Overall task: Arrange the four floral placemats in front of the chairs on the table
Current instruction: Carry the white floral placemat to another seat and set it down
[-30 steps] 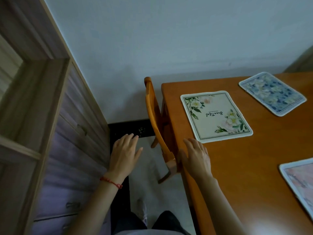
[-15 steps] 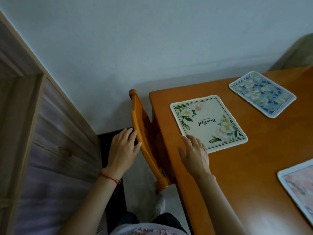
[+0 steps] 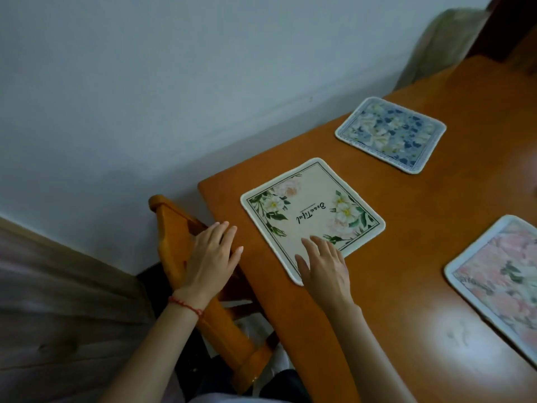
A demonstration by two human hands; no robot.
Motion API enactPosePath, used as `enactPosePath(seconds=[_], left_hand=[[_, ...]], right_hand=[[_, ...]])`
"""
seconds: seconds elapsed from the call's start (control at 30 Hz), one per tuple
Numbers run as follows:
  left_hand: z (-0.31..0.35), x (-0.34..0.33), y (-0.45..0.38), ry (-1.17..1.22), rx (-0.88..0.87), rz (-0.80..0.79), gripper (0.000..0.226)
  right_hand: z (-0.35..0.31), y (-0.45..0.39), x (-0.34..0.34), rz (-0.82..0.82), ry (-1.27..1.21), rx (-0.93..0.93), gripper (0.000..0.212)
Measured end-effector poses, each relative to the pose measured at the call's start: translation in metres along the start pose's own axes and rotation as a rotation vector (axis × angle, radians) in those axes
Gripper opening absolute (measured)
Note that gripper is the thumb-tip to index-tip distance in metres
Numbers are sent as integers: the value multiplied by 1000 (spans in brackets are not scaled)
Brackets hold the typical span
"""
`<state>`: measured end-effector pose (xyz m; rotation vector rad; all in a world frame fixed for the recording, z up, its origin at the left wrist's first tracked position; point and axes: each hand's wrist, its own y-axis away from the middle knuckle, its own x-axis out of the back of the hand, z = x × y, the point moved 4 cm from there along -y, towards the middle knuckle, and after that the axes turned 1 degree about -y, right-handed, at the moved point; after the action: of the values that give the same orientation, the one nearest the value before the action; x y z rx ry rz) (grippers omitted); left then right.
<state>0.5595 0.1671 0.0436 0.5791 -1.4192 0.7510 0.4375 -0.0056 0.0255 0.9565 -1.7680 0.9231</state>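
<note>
Cream placemat [image 3: 312, 216] | pressed under flat right-hand fingers [image 3: 312, 245], at worktop [image 3: 406, 257] edge | left-hand fingers [image 3: 220, 237] laid straight on chair [image 3: 174, 245] | blue placemat [image 3: 390, 133], pink placemat [image 3: 499, 283] beyond the fingers | fourth unseen.

The orange-brown desk [image 3: 406, 257] carries a cream placemat [image 3: 312, 218] with white and pink flowers, a blue floral placemat [image 3: 390, 133] and a pink floral placemat [image 3: 499, 283].

We see the pink placemat [image 3: 502, 283] cut off by the picture's right edge at the table's [image 3: 406, 286] near side; small print on the cream placemat [image 3: 312, 213] is unreadable.
</note>
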Motion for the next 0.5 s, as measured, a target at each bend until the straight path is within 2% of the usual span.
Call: enactPosePath(seconds=[0.27,0.5], left_hand=[[5,-24,-74,44,-241,-64,39],[-12,-58,-139,90,-334,-192,44]], right_hand=[[23,-9,-16,21,21,-273,36],[30,-22,-41,40,-4,-498,35]])
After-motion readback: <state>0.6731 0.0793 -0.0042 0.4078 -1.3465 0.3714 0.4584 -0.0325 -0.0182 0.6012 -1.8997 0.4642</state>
